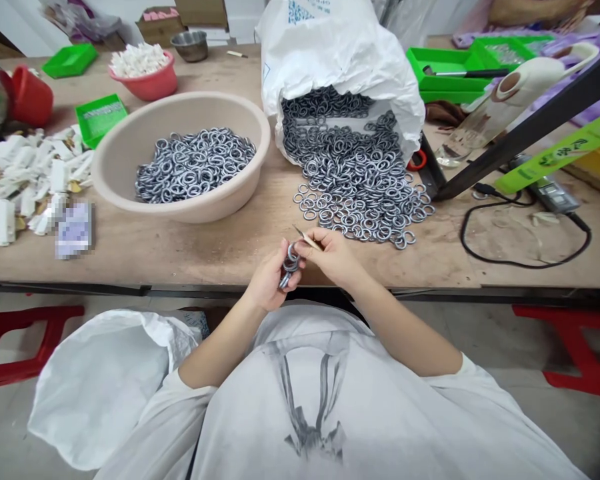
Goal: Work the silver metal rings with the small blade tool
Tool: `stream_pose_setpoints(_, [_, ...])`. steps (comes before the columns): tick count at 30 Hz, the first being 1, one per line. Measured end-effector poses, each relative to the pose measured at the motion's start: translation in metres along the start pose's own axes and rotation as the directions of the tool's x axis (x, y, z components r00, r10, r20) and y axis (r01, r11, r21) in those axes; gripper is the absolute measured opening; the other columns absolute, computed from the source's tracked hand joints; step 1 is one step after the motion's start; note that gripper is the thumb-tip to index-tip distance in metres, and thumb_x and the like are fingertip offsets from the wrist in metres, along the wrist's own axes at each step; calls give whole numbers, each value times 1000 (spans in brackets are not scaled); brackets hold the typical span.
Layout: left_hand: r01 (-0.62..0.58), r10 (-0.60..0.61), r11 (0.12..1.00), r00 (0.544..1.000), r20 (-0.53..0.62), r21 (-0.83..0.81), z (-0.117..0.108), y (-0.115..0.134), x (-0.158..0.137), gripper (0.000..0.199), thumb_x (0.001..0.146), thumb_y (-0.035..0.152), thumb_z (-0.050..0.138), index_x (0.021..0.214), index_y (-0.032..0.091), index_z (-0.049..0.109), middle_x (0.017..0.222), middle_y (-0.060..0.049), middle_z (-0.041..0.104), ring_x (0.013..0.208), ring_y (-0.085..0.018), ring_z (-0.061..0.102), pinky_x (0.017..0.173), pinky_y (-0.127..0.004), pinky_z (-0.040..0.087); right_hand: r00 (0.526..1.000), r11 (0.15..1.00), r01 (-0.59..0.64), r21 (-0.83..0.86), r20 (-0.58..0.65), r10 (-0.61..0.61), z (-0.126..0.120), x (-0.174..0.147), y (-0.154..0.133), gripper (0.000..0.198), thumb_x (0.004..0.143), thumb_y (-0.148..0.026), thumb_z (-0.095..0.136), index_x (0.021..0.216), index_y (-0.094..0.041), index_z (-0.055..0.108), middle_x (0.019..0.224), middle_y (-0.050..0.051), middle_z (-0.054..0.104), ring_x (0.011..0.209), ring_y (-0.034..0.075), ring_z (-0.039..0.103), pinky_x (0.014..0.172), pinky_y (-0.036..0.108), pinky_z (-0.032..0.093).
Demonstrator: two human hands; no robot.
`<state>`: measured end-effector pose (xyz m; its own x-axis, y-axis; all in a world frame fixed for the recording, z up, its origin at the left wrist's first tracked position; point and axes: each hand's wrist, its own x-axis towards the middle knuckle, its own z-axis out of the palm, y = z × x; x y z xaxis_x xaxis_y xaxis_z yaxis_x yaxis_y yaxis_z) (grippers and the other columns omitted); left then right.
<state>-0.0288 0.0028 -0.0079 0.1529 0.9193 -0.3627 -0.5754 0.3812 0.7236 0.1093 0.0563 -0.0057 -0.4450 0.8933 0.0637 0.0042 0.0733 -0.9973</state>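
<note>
Okay, both hands are at frame center, by the near edge of the wooden table point(220, 257). Left hand point(267, 283) is curled round a small bunch of grey rings point(290, 264); count unclear. Right hand point(337, 259) holds a thin pointed tool point(309, 241) with a pale handle, tip toward upper left; its thumb is at the top of the bunch, but whether it grips a ring or just touches one, can't tell. Elsewhere, a ring pile point(365, 197) spills from a white sack point(330, 57), center to right of center, and more sit in a beige basin point(195, 212), left of center. Handling, judged by look: each ring seems light, stiff, smooth, so probably slippery, and not fragile; material unsure, metal or hard plastic. A loose bunch would likely slide or roll apart. Best hold: pinch one ring across its rim, or cup several in the palm. Tool: hold by the handle, point clear of the palm.
</note>
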Motion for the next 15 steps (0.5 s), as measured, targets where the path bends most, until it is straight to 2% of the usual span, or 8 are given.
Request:
stream_pose_setpoints(3, [29, -29, 999, 1000, 12, 20, 5, -3, -3, 55, 73, 65, 75, 82, 17, 52, 63, 5, 54, 35, -2, 38, 33, -14, 20, 996, 998, 31, -52, -84, -36, 12, -9, 4, 34, 82, -53, 68, 75, -20, 63, 61, -2, 58, 62, 14, 54, 66, 30, 44])
stream_pose_setpoints(7, [-23, 23, 1000, 1000, -21, -2, 6, 2, -8, 54, 72, 61, 79, 78, 18, 47, 62, 7, 49, 36, -1, 36, 34, -13, 20, 996, 996, 70, -61, -50, -73, 8, -11, 0, 37, 82, -57, 67, 93, -21, 65, 76, 0, 64, 70, 16, 58, 70, 31, 46])
stream_pose_setpoints(9, [-74, 73, 997, 997, -20, -15, 6, 4, -9, 54, 71, 60, 80, 76, 18, 45, 62, 7, 48, 37, 0, 34, 33, -13, 20, 991, 981, 125, -145, -32, -131, 3, -14, -5, 39, 86, -58, 62, 96, -21, 64, 81, 1, 64, 72, 16, 57, 69, 30, 43])
stream_pose_setpoints(12, [-147, 146, 989, 989, -22, -14, 6, 4, -10, 54, 69, 59, 82, 74, 18, 46, 60, 8, 45, 38, -1, 32, 33, -14, 22, 974, 882, 220, -416, 46, -222, 0, -23, -13, 38, 94, -54, 53, 77, -20, 59, 69, 0, 56, 65, 14, 48, 62, 29, 34])
stream_pose_setpoints(15, [-185, 185, 983, 982, -26, -5, 9, 3, -12, 51, 69, 57, 82, 75, 19, 49, 58, 8, 42, 38, -2, 31, 32, -15, 24, 959, 787, 279, -550, 119, -257, 3, -30, -21, 43, 96, -51, 51, 66, -21, 49, 63, -2, 48, 60, 12, 41, 59, 30, 27])
